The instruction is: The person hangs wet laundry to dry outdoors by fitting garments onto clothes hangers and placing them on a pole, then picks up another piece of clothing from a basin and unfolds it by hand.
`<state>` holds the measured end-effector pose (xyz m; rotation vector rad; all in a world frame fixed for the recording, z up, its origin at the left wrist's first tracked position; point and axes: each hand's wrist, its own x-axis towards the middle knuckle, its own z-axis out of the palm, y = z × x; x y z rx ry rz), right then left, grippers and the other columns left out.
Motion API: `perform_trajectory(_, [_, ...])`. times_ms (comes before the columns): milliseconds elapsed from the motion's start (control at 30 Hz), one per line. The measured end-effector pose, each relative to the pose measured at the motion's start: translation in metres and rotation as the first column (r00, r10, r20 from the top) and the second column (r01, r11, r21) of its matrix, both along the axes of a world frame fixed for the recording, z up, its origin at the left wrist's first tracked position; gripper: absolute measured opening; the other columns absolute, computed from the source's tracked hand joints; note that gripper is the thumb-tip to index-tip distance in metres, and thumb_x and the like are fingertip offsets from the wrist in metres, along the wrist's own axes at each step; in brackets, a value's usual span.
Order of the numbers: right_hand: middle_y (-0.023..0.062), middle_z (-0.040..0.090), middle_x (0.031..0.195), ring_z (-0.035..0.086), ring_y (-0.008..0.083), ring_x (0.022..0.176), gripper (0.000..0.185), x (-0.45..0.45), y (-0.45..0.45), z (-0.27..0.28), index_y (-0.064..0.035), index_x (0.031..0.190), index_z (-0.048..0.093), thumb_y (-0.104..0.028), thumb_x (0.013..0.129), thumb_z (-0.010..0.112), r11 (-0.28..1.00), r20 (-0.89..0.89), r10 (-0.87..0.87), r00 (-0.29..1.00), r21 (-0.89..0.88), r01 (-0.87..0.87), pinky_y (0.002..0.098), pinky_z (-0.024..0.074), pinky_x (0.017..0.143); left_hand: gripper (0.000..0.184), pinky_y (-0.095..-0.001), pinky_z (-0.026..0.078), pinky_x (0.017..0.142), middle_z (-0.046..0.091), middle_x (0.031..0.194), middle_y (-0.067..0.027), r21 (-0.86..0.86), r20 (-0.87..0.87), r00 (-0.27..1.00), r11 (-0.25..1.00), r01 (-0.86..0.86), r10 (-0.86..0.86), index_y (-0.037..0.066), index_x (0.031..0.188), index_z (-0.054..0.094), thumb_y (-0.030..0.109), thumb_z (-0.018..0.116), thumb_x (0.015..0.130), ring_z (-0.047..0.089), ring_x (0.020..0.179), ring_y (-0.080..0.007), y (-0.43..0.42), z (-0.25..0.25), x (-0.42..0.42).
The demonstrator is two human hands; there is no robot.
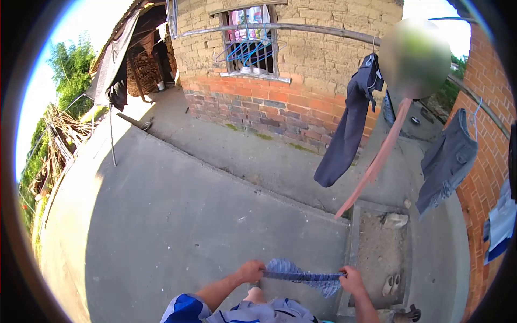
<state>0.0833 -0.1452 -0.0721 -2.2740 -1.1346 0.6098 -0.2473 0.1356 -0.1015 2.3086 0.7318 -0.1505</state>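
A blue striped garment (302, 276) with a gathered, darker waistband is stretched sideways in front of my body, low in the head view. My left hand (251, 271) is closed on one end of the band. At the other end, my right hand (350, 280) grips it with the fingers pinched round the edge. Some of the striped cloth bulges up above the band near my left hand, and some hangs below it near my right. Whether it is shorts or a skirt cannot be made out.
Overhead, a bamboo pole (318, 29) carries blue hangers (249, 49), dark trousers (347, 121), a pink strip of cloth (385, 148) and grey shorts (449, 159). A sunken, concrete-edged patch (371, 247) holds a pair of shoes (391, 285). Stacked branches (62, 134) stand left.
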Motion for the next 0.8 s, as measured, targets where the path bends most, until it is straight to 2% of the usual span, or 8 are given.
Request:
perform_trajectory(67, [0.0174,0.069,0.098,0.066,0.0358,0.092,0.031,-0.021,0.013,0.01,-0.0035,0.105,0.069,-0.013,0.075,0.067,0.997,-0.201,-0.076,0.977,0.007,0.079,0.0416,0.0534,0.084,0.032,-0.0382,0.054,0.09,0.071,0.107,-0.0156,-0.141,0.051,0.976,0.969,-0.202,0.211,0.006,0.108,0.07,0.01,0.061,0.078,0.068,0.101,-0.0307,0.012,0.007,-0.016])
perform_trajectory(167, [0.0172,0.07,0.099,0.068,0.0329,0.092,0.03,-0.036,0.049,0.013,-0.0043,0.104,0.07,-0.011,0.075,0.067,0.987,0.0,0.16,0.987,0.001,-0.16,0.0402,0.0546,0.082,0.032,-0.0378,0.055,0.089,0.071,0.108,-0.0148,-0.098,0.094,0.977,0.979,-0.18,0.189,0.005,0.108,0.07,0.008,0.06,0.078,0.069,0.1,-0.0299,0.044,0.015,-0.032])
perform_trajectory(267, [0.017,0.07,0.101,0.068,0.0322,0.093,0.03,-0.045,0.089,0.003,-0.0044,0.105,0.07,-0.013,0.077,0.067,0.993,-0.014,0.109,0.994,-0.038,-0.11,0.0401,0.0544,0.083,0.028,-0.0389,0.056,0.083,0.072,0.104,-0.0142,-0.219,0.185,0.945,0.948,-0.229,0.271,0.007,0.105,0.071,0.011,0.063,0.078,0.07,0.095,-0.0289,0.071,0.034,-0.05])
perform_trajectory(367, [0.0167,0.07,0.1,0.069,0.0317,0.094,0.031,-0.062,0.13,-0.003,-0.0046,0.107,0.07,-0.016,0.078,0.066,0.977,-0.025,0.202,0.979,-0.065,-0.204,0.0399,0.0542,0.084,0.027,-0.035,0.056,0.078,0.072,0.099,-0.011,-0.321,0.215,0.904,0.901,-0.292,0.369,0.006,0.105,0.07,0.007,0.063,0.079,0.07,0.089,-0.0234,0.093,0.065,-0.068])
perform_trajectory(467, [0.0166,0.071,0.101,0.068,0.032,0.095,0.033,-0.08,0.172,-0.018,-0.0045,0.108,0.069,-0.021,0.079,0.067,0.954,-0.134,0.259,0.957,-0.12,-0.275,0.0408,0.0534,0.085,0.024,-0.0303,0.055,0.073,0.071,0.092,-0.0077,-0.494,0.194,0.838,0.789,-0.366,0.511,0.004,0.105,0.07,0.004,0.063,0.082,0.068,0.082,-0.0161,0.114,0.074,-0.089])
perform_trajectory(567, [0.0168,0.071,0.104,0.068,0.0317,0.098,0.035,-0.103,0.219,-0.02,-0.0046,0.111,0.069,-0.021,0.08,0.065,0.932,-0.145,0.323,0.935,-0.121,-0.34,0.0403,0.0531,0.086,0.025,-0.0246,0.051,0.067,0.07,0.092,-0.0054,-0.614,0.31,0.761,0.731,-0.297,0.569,0.0,0.109,0.066,-0.006,0.059,0.085,0.066,0.081,-0.0099,0.137,0.079,-0.116])
perform_trajectory(767, [0.0185,0.071,0.109,0.069,0.0321,0.1,0.038,-0.13,0.309,-0.043,-0.0035,0.116,0.067,-0.022,0.083,0.064,0.861,-0.191,0.474,0.859,-0.104,-0.498,0.0407,0.0534,0.089,0.022,-0.0235,0.051,0.067,0.069,0.091,-0.0034,-0.691,0.38,0.568,0.632,-0.35,0.73,0.0,0.104,0.065,-0.009,0.057,0.086,0.064,0.081,-0.0082,0.164,0.119,-0.153])
perform_trajectory(800, [0.0186,0.071,0.11,0.068,0.0324,0.102,0.037,-0.132,0.322,-0.046,-0.0037,0.115,0.068,-0.023,0.084,0.063,0.849,-0.197,0.496,0.846,-0.094,-0.52,0.0406,0.0528,0.09,0.022,-0.0235,0.051,0.067,0.068,0.091,-0.0033,-0.665,0.411,0.538,0.646,-0.375,0.736,0.0,0.104,0.065,-0.01,0.057,0.086,0.064,0.081,-0.0082,0.17,0.122,-0.157])
